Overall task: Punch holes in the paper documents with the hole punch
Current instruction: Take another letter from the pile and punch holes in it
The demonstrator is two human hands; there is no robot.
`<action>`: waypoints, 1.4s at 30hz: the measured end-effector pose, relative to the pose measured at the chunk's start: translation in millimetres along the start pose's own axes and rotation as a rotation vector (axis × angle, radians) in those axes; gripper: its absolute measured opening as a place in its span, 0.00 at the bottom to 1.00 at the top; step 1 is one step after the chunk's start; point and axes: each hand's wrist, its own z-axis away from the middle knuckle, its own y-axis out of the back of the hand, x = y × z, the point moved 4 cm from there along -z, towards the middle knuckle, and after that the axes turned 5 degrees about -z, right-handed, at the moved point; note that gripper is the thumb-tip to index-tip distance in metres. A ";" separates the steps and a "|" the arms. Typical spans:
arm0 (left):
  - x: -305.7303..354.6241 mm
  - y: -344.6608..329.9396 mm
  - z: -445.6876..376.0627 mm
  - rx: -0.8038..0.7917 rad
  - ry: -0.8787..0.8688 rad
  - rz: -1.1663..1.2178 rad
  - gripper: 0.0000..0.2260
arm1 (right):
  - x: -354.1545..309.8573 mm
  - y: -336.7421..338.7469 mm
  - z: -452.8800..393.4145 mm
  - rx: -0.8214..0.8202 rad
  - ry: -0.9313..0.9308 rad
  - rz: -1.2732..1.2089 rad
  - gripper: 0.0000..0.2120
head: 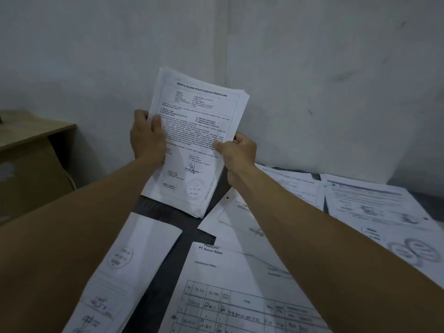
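A stack of printed paper documents [199, 121] stands nearly upright, its bottom edge on the dark table [165, 207] near the wall corner. My left hand [146, 138] grips the stack's left edge, thumb on the front page. My right hand [236, 152] pinches the right edge, thumb on the front. The top page carries a bold heading, text, a signature and a round stamp. No hole punch is in view.
Loose documents cover the table: a stamped sheet [125, 267] at front left, a form with a grid table [230, 292] at front middle, more printed pages [374, 207] to the right. A wooden desk [31, 131] stands at left. Grey walls meet behind the stack.
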 end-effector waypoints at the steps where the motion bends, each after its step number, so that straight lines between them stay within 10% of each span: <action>1: 10.5 3.8 0.6 0.015 0.005 0.058 0.09 | -10.4 3.2 2.6 0.005 0.013 -0.002 0.17; 27: 319.7 4.5 151.7 -0.291 -0.165 0.592 0.14 | -291.9 224.3 153.3 0.159 0.367 0.198 0.14; 42: 420.5 -64.8 317.0 -0.644 -0.127 0.716 0.10 | -313.3 409.9 226.8 0.435 0.364 0.301 0.13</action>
